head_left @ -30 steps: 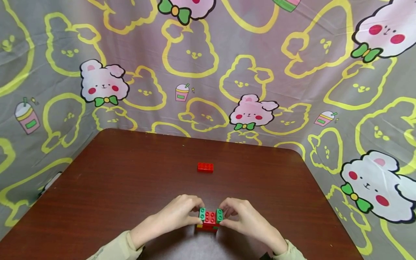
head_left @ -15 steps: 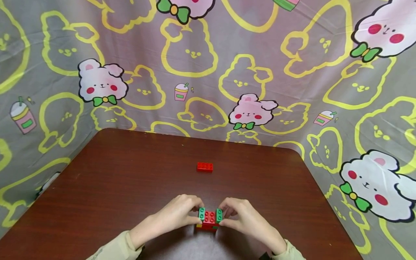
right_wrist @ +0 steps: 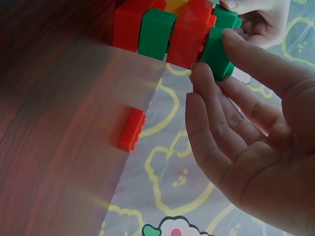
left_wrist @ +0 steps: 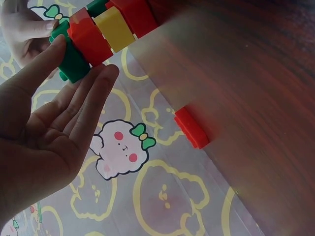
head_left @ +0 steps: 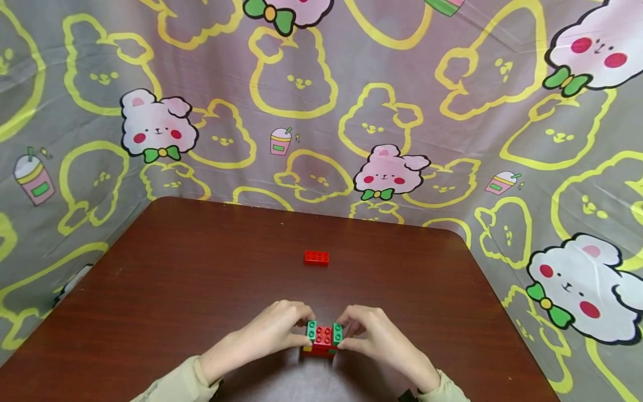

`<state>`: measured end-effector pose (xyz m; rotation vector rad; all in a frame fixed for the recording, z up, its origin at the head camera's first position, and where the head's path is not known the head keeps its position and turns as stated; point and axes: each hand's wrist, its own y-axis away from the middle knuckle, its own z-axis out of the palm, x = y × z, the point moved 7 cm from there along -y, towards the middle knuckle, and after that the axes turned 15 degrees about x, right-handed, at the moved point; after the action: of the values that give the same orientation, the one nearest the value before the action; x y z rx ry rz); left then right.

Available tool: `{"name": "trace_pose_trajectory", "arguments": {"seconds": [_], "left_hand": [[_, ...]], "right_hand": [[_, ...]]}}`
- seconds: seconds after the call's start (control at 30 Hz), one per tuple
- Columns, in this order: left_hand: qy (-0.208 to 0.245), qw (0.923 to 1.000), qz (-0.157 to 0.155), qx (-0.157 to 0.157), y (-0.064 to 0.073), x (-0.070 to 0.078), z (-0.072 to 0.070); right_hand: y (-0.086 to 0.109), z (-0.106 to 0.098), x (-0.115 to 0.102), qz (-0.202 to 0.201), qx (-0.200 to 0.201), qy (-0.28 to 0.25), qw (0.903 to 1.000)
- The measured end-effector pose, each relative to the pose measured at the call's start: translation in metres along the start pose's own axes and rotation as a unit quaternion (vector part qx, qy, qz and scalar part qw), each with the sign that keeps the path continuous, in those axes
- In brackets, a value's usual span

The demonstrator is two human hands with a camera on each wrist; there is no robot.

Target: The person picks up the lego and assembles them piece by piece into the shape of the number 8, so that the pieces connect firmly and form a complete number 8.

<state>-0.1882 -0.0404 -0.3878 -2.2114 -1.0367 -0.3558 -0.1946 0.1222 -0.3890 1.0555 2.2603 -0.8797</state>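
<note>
A stack of toy building bricks stands near the front of the table. Its top red brick (head_left: 324, 335) carries two narrow green bricks, one at each end. My left hand (head_left: 281, 328) pinches the left green brick (left_wrist: 73, 58) between thumb and fingertips. On the other side, my right hand (head_left: 374, 336) holds the right green brick (right_wrist: 215, 53) the same way. Lower in the stack, a yellow brick (left_wrist: 114, 29) and another green brick (right_wrist: 156, 33) sit between the top red brick and a bottom red brick (right_wrist: 130, 25).
Farther back on the brown table (head_left: 226, 262) lies a loose red brick (head_left: 317, 258) with its studs up. A patterned cloth (head_left: 301, 72) with cartoon animals hangs behind the table and along its sides.
</note>
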Motion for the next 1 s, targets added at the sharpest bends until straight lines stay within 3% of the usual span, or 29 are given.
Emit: {"name": "trace_pose_trajectory", "arguments": {"seconds": [0.13, 0.5, 1.0], "left_hand": [[-0.004, 1.0, 0.004, 0.001, -0.0002, -0.0002, -0.0005], [0.004, 0.9998, -0.016, -0.01, -0.0017, -0.0037, 0.0042], [0.01, 0.9999, -0.006, -0.006, 0.0003, -0.0048, 0.0036]], "right_hand": [[0.0005, 0.0002, -0.0005, -0.007, 0.006, 0.0, 1.0], [0.0006, 0.0001, 0.0034, 0.026, -0.005, 0.003, 0.9996], [0.0019, -0.0009, 0.0031, 0.031, -0.002, 0.002, 0.9995]]}}
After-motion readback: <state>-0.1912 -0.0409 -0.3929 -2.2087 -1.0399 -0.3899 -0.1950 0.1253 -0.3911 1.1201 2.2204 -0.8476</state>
